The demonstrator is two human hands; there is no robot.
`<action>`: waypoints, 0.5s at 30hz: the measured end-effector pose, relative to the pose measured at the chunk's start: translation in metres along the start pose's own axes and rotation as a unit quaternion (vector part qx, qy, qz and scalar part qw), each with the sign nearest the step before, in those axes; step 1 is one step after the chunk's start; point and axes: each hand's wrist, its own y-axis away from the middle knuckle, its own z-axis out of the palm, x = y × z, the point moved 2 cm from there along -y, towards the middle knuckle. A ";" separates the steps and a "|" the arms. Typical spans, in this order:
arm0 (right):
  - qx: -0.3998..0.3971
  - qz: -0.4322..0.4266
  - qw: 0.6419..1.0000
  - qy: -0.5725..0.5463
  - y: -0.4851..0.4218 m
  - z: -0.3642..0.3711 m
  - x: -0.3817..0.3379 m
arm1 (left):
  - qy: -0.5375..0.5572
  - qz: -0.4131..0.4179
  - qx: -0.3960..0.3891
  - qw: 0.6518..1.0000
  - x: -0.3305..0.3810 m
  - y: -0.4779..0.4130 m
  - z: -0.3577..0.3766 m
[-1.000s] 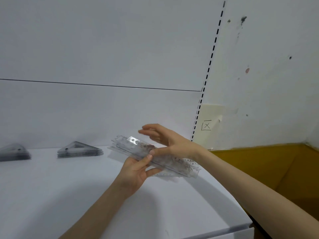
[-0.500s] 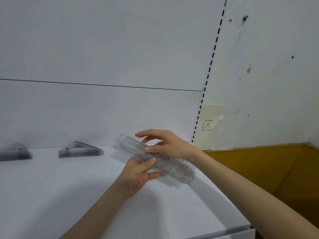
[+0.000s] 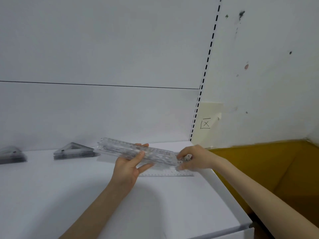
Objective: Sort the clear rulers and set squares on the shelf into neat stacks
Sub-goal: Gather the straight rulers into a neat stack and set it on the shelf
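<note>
**Two hands hold a bundle of clear rulers [image 3: 160, 155] above a white shelf [image 3: 69, 195]**

Nearest the viewer, the left hand [image 3: 128, 167] reaches up under the middle of the bundle. Its fingers curl beneath and its thumb presses on top, clamping the bundle. Just below the bundle's right half, one loose ruler [image 3: 169, 174] lies flat on the shelf. The bundle is lifted off the shelf and tilts down toward the right. At its right end, the right hand [image 3: 195, 158] grips the ruler tips with curled fingers. Behind the bundle's left end sits a stack of set squares [image 3: 74, 151], almost touching it. A second stack [image 3: 12, 155] lies well to the left of that. Beyond the bundle rises a white back panel [image 3: 103, 109]. Up and to the right of the bundle, a pale note [image 3: 206, 123] shows a boxed X.
</note>
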 end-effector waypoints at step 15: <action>0.035 -0.055 0.997 0.044 -0.005 0.019 0.001 | 0.001 0.031 0.047 0.998 0.002 -0.004 -0.009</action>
